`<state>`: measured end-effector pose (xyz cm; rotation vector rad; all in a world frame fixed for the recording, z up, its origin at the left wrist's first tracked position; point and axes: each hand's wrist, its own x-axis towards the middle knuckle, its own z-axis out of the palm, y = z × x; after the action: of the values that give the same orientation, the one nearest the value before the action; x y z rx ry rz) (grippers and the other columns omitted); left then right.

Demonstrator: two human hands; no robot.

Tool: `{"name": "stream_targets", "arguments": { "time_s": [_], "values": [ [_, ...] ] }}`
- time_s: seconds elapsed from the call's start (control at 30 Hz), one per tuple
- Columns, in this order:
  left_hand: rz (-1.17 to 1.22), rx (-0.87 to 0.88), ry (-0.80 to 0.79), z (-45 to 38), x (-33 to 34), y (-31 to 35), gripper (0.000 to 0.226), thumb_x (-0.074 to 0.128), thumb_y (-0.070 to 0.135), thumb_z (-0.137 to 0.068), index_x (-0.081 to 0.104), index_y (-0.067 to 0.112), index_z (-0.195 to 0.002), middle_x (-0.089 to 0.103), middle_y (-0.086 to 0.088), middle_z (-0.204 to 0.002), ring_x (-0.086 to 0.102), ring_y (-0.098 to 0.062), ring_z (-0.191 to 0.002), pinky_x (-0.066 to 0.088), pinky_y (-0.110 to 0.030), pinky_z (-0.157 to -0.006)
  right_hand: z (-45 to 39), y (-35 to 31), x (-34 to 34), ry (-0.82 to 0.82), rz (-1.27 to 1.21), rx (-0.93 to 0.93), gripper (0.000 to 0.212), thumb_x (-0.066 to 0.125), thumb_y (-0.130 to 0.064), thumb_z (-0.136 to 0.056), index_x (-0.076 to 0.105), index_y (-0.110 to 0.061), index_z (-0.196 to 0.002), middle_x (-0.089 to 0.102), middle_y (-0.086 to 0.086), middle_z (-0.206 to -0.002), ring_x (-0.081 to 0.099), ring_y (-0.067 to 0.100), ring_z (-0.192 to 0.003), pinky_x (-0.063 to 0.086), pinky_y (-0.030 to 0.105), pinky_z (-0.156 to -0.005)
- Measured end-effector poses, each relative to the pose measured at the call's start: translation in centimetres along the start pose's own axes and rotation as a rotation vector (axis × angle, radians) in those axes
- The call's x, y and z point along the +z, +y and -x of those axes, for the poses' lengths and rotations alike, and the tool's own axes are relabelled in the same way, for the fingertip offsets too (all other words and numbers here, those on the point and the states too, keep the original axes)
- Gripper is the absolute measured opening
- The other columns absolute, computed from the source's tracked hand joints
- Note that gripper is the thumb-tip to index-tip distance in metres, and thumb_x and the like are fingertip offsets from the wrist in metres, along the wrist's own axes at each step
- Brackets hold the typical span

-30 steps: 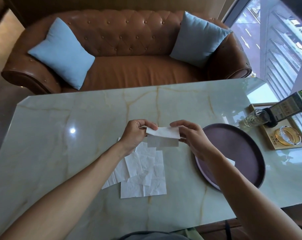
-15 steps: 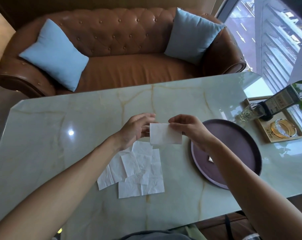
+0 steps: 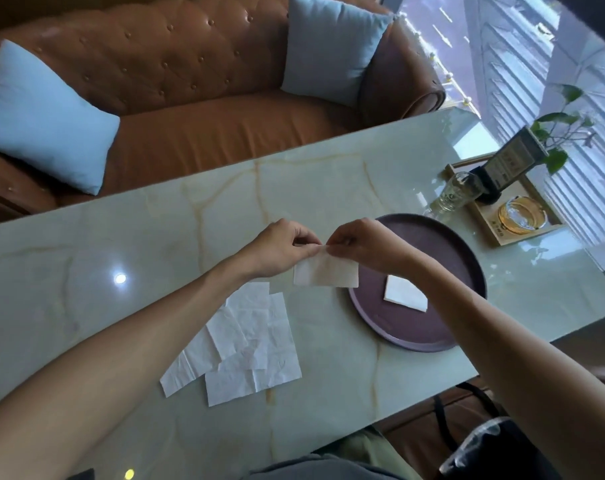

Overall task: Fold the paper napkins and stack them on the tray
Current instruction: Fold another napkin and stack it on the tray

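A folded white napkin (image 3: 325,273) hangs above the marble table (image 3: 329,188), pinched at its top edge by both hands. My left hand (image 3: 280,249) grips its top left and my right hand (image 3: 361,244) its top right, fingertips almost touching. The napkin's right part overlaps the left rim of the round purple tray (image 3: 443,247). One folded napkin (image 3: 403,294) lies on the tray, partly behind my right forearm. Several unfolded, creased napkins (image 3: 245,344) lie overlapping on the table below my left forearm.
A wooden tray (image 3: 495,216) at the far right holds a glass bottle (image 3: 457,195), a dark card stand (image 3: 509,164) and a gold-rimmed ashtray (image 3: 521,214). A plant (image 3: 561,133) stands behind it. A brown leather sofa (image 3: 204,98) with two blue cushions faces the table's far edge.
My hands have drawn close together at the napkin's top edge and shifted right toward the tray. The napkin now hangs as a smaller folded piece. The camera view has tilted.
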<state>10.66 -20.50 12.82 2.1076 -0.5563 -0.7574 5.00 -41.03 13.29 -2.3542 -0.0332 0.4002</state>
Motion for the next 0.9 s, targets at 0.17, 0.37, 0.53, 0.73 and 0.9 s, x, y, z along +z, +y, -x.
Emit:
{"name": "stream_targets", "arguments": {
  "time_s": [0.17, 0.37, 0.53, 0.73, 0.9],
  "values": [
    [-0.073, 0.047, -0.031, -3.1, 2.5, 1.4, 0.007, 0.071, 0.031, -0.092, 0.076, 0.031, -0.087, 0.073, 0.017, -0.082, 0.067, -0.004, -0.079, 0.049, -0.019, -0.072, 2.2, 4.6, -2.7, 0.025, -0.071, 0.082, 0.017, 0.071, -0.019, -0.093, 0.071, -0.022, -0.076, 0.064, -0.011, -0.069, 0.056, -0.003, -0.06, 0.038, 0.012, -0.059],
    [-0.085, 0.035, -0.137, -6.6, 6.0, 3.5, 0.01, 0.07, 0.027, -0.093, 0.075, 0.032, -0.087, 0.073, 0.016, -0.085, 0.07, -0.016, -0.086, 0.051, -0.024, -0.078, 7.0, 13.6, -3.8, 0.197, -0.515, 0.348, 0.022, 0.074, -0.034, -0.091, 0.077, -0.017, -0.106, 0.077, -0.005, -0.097, 0.07, 0.007, -0.087, 0.053, 0.033, -0.08],
    [0.02, 0.068, -0.265, -9.8, 10.5, 4.9, 0.01, 0.071, 0.018, -0.093, 0.079, 0.014, -0.096, 0.078, 0.001, -0.093, 0.067, -0.003, -0.082, 0.052, -0.021, -0.08, 9.3, 16.7, -1.1, -0.009, -0.883, 0.403, 0.04, 0.074, -0.025, -0.092, 0.066, -0.017, -0.131, 0.075, -0.002, -0.118, 0.07, 0.01, -0.103, 0.054, 0.024, -0.086],
    [0.177, -0.107, -0.242, -13.5, 15.9, 2.9, 0.025, 0.074, 0.02, -0.09, 0.071, 0.015, -0.114, 0.071, -0.004, -0.095, 0.065, -0.011, -0.086, 0.051, -0.024, -0.083, 9.4, 20.8, 1.3, 0.184, -1.026, 0.555, 0.021, 0.07, -0.014, -0.095, 0.075, -0.007, -0.114, 0.078, 0.011, -0.105, 0.073, 0.022, -0.089, 0.057, 0.035, -0.089],
    [0.458, -0.508, -0.125, -14.8, 21.5, -0.3, 0.032, 0.074, 0.008, -0.089, 0.063, 0.004, -0.119, 0.071, -0.015, -0.106, 0.069, -0.016, -0.085, 0.057, -0.022, -0.065, 9.0, 23.3, 2.8, 0.273, -0.999, 0.74, 0.016, 0.068, -0.009, -0.094, 0.075, -0.001, -0.105, 0.077, 0.009, -0.093, 0.071, 0.02, -0.076, 0.06, 0.03, -0.077]
  ]
}}
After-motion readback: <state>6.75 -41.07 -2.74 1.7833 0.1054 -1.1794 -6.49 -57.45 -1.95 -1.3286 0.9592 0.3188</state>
